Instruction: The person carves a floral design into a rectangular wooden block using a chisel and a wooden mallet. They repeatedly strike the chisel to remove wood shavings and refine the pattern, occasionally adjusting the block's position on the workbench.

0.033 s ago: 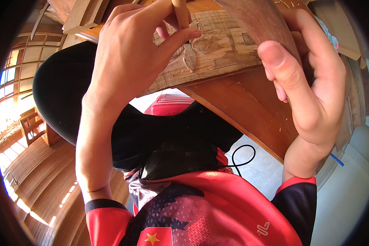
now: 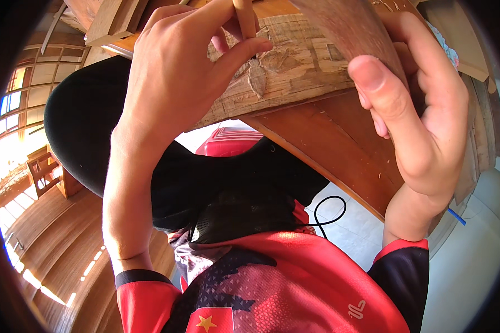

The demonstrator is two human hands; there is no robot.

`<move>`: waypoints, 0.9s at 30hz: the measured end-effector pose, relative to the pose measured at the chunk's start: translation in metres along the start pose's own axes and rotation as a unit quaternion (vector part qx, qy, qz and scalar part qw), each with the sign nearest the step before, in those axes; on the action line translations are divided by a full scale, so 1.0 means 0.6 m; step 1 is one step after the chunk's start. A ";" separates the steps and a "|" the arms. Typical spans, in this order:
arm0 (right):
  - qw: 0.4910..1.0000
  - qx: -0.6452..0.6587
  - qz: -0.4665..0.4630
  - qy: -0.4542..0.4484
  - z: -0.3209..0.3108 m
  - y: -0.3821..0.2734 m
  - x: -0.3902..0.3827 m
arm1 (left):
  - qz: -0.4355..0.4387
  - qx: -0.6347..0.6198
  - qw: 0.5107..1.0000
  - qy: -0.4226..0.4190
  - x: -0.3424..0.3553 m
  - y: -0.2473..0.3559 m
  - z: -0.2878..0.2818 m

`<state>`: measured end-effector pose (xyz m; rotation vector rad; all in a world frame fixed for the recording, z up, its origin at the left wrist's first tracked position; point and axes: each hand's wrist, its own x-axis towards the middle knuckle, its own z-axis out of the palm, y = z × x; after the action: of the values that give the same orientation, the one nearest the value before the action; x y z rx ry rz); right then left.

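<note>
My left hand [image 2: 175, 72] is closed around the pale wooden handle of a chisel [image 2: 245, 21]. Its short dark lower end meets a light wooden board [image 2: 300, 61], where shallow leaf-like shapes are carved. One raised leaf shape [image 2: 257, 79] lies just below the tool. On the right, my right hand [image 2: 422, 105] grips a thick, rounded brown wooden mallet [image 2: 361, 30], with the thumb along its near side. The mallet is raised close to the camera and covers part of the board; its far end runs out of the picture.
The board rests on a reddish-brown table [image 2: 339, 147], its edge slanting toward my right forearm. Wooden blocks [image 2: 114, 25] lie at the upper left. Below the table are a red plastic stool [image 2: 230, 142] and a looped black cable [image 2: 330, 201]. Wooden lattice furniture [image 2: 44, 172] stands far left.
</note>
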<state>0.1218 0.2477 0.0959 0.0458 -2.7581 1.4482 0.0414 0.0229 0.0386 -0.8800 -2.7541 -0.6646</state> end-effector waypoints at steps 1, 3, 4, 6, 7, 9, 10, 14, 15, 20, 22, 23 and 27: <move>1.000 -0.001 -0.006 0.002 0.001 0.001 0.001 | 0.004 -0.001 1.000 0.000 -0.001 0.000 0.000; 1.000 -0.002 -0.021 0.008 0.005 0.009 -0.003 | 0.014 -0.004 1.000 0.000 -0.001 -0.001 0.000; 1.000 -0.003 -0.026 0.011 0.006 0.013 -0.004 | 0.017 -0.002 1.000 0.003 -0.001 -0.002 0.002; 0.999 -0.006 -0.033 0.014 0.007 0.014 -0.006 | 0.022 0.003 1.000 0.009 -0.001 -0.004 0.004; 0.999 -0.007 -0.036 0.016 0.006 0.015 -0.005 | 0.019 0.001 1.000 0.008 -0.001 -0.004 0.005; 0.999 -0.010 -0.044 0.020 0.007 0.016 -0.007 | 0.013 -0.003 1.000 0.006 0.000 -0.003 0.006; 0.999 -0.011 -0.046 0.022 0.007 0.017 -0.008 | 0.011 -0.003 1.000 0.008 0.000 -0.004 0.006; 0.998 -0.010 -0.061 0.029 0.010 0.025 -0.007 | 0.002 0.007 1.000 0.011 -0.006 -0.007 0.005; 0.997 -0.013 -0.061 0.035 0.008 0.023 -0.007 | 0.005 0.007 1.000 0.011 -0.003 -0.006 0.005; 0.996 -0.015 -0.077 0.041 0.013 0.026 -0.009 | 0.022 0.017 0.999 0.018 -0.006 -0.005 0.006; 0.995 -0.017 -0.082 0.044 0.013 0.025 -0.009 | 0.031 0.020 0.999 0.023 -0.005 0.001 0.004; 0.995 -0.020 -0.085 0.047 0.013 0.025 -0.009 | 0.041 0.027 0.998 0.027 -0.004 0.004 0.005; 0.994 -0.030 -0.095 0.054 0.016 0.026 -0.011 | 0.050 0.027 0.997 0.052 -0.007 0.011 0.013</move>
<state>0.1275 0.2489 0.0775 0.2172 -2.6264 1.2817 0.0482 0.0294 0.0329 -0.9372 -2.6047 -0.5968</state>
